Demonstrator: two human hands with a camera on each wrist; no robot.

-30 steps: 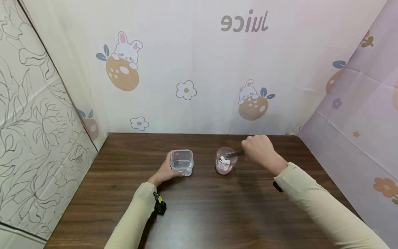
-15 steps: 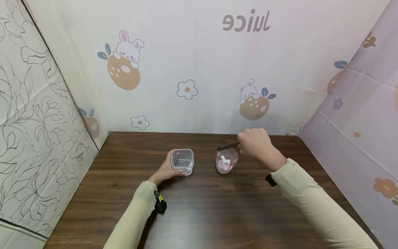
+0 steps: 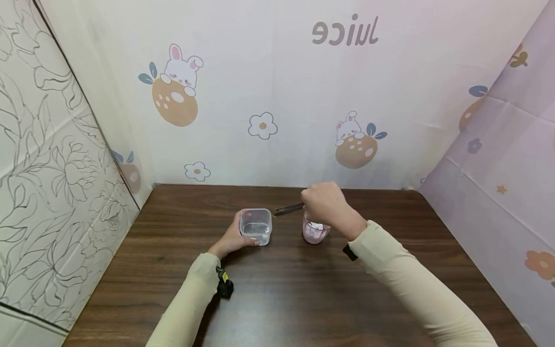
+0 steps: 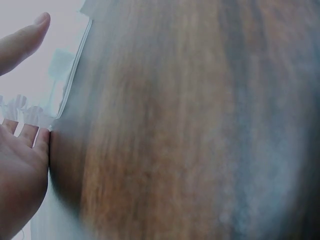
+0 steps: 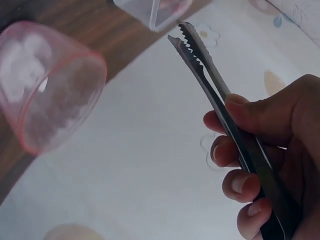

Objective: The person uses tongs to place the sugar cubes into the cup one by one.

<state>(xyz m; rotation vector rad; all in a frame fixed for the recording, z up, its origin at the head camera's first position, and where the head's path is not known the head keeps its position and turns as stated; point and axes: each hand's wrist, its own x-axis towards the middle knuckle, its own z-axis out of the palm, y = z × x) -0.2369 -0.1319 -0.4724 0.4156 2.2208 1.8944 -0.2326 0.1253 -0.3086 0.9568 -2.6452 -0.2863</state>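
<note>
My left hand (image 3: pixel 232 237) grips a clear, square plastic container (image 3: pixel 256 226) by its left side, thumb across the front. In the left wrist view, part of the container lies between the thumb and the other fingers. My right hand (image 3: pixel 326 205) holds metal tongs (image 3: pixel 289 208) with serrated tips, which point left toward the container's rim. The tips are close together in the right wrist view, and I see nothing between them. Under my right hand stands a pinkish clear cup (image 3: pixel 315 235) with white pieces (image 5: pixel 22 65) inside; the hand hides part of its rim.
Both vessels stand on a dark wood-grain table (image 3: pixel 277 294). A printed cloth wall (image 3: pixel 269 159) rises along its back edge, with further patterned panels to the left and right.
My right hand has raised the tongs out of the cup and moved them left, toward the container. The left hand and container have stayed in place.
</note>
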